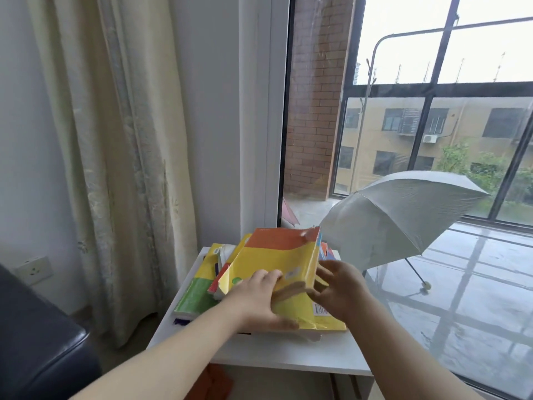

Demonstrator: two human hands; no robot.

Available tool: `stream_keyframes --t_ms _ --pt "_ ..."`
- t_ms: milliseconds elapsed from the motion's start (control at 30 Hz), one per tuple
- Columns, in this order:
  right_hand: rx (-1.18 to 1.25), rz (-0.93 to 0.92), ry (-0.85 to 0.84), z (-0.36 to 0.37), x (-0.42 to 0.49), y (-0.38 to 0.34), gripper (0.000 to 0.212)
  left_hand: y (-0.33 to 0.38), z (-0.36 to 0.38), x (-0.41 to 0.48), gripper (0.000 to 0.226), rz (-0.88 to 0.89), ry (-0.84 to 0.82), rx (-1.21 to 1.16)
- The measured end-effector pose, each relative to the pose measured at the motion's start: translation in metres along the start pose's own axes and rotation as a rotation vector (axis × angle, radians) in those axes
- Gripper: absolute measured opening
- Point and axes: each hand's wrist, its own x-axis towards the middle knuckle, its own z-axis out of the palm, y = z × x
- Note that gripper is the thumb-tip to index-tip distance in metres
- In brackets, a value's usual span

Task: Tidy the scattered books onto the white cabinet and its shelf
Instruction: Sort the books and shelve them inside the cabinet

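Stacking step: yellow-orange book (277, 255) sits tilted atop the book pile (199, 287) on the white cabinet (288, 356), left hand (253, 298) fingers straight beneath its near edge, right hand (343, 287) fingers spread open alongside; next, probably lower and square it.

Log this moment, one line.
left hand: open, at yellow-orange book near edge | right hand: open beside it | pile: on white cabinet

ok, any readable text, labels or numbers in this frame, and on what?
Nothing is legible.
Barcode on the lower yellow book: digits too blurred to read.
Pale label on the top yellow-orange book: too blurred to read.
Green mark on the same cover: too blurred to read.
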Motion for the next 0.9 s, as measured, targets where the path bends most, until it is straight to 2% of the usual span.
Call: stream_keyframes --t_ms 33,133,200,267,333,367,433,500,567,667,767,833,900 --pt "0.011 -0.019 -0.032 0.004 -0.001 0.0 0.017 0.0 0.001 0.001 0.079 -0.025 0.04 0.001" --pt "-0.054 -0.099 -0.144 0.016 -0.007 -0.002 0.018 -0.005 0.001 0.006 0.036 -0.146 0.359 -0.147" --pt "-0.359 -0.269 -0.053 0.014 -0.003 0.001 0.016 -0.008 -0.004 0.009 0.021 -0.206 0.467 -0.318" --pt "-0.765 -0.408 0.14 0.005 0.006 0.006 0.028 -0.011 -0.012 0.011 0.012 -0.214 0.552 -0.469" --pt "-1.048 -0.358 0.282 -0.01 0.013 0.013 0.045 -0.013 -0.026 0.01 0.014 -0.238 0.673 -0.608" --pt "-1.132 -0.304 0.306 -0.02 0.02 0.015 0.046 -0.015 -0.034 0.01 0.018 -0.256 0.753 -0.684" --pt "-1.155 -0.211 0.276 -0.031 0.023 0.017 0.041 -0.021 -0.05 0.008 0.021 -0.3 0.921 -0.907" --pt "-1.042 -0.114 0.198 -0.032 0.016 0.02 0.037 -0.022 -0.06 0.002 0.019 -0.344 1.058 -1.317" --pt "-0.979 -0.058 0.151 -0.035 0.015 0.022 0.035 -0.018 -0.06 -0.004 0.013 -0.411 1.002 -1.76" --pt "-0.941 -0.058 0.159 -0.036 0.014 0.021 0.029 -0.012 -0.049 -0.005 0.022 -0.372 0.678 -2.214" --pt "-0.781 -0.08 0.192 -0.034 0.01 0.019 0.011 -0.008 -0.022 0.003 0.022 -0.516 0.467 -2.259" --pt "-0.675 -0.105 0.199 -0.03 0.008 0.018 0.008 -0.004 -0.001 0.007 0.026 -0.666 0.322 -2.173" --pt "-0.621 -0.111 0.222 -0.027 0.006 0.018 0.006 -0.003 0.013 0.01 0.034 -0.742 0.21 -2.052"
